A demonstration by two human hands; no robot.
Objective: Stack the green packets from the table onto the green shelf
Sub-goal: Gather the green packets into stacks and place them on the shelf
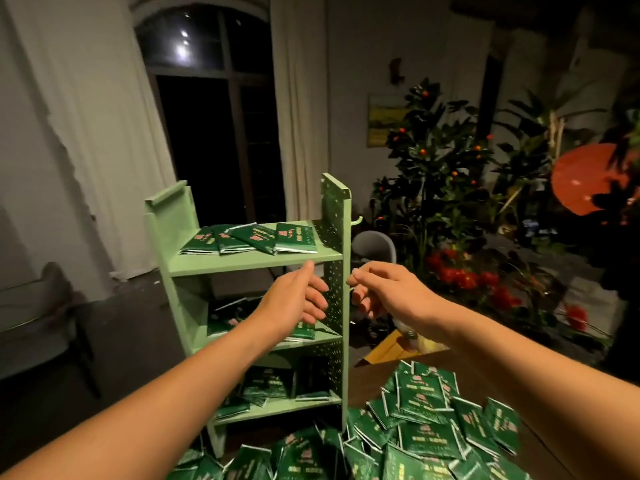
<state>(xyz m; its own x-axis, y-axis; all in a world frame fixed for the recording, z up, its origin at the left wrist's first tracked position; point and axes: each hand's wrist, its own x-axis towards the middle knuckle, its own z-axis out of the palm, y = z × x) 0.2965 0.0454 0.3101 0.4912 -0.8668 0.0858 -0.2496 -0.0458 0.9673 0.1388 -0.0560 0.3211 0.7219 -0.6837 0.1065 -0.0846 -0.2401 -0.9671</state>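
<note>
The left hand (294,296) covers part of the green shelf's (256,261) middle tier, so the green packets (426,420) lying there show only in scraps, dim and blurred. On the bottom tier the packets sit in shadow and their print cannot be read. The right hand's (384,289) fingers (363,299) curl inward; whether they pinch anything cannot be told. The bench (367,375) is mostly buried under packets, its near edge cut off by the lower border, where the heap smears with motion. Both forearms run out of view.

Bare forearms, no sleeves; left hand (298,299), right hand (384,292).
</note>
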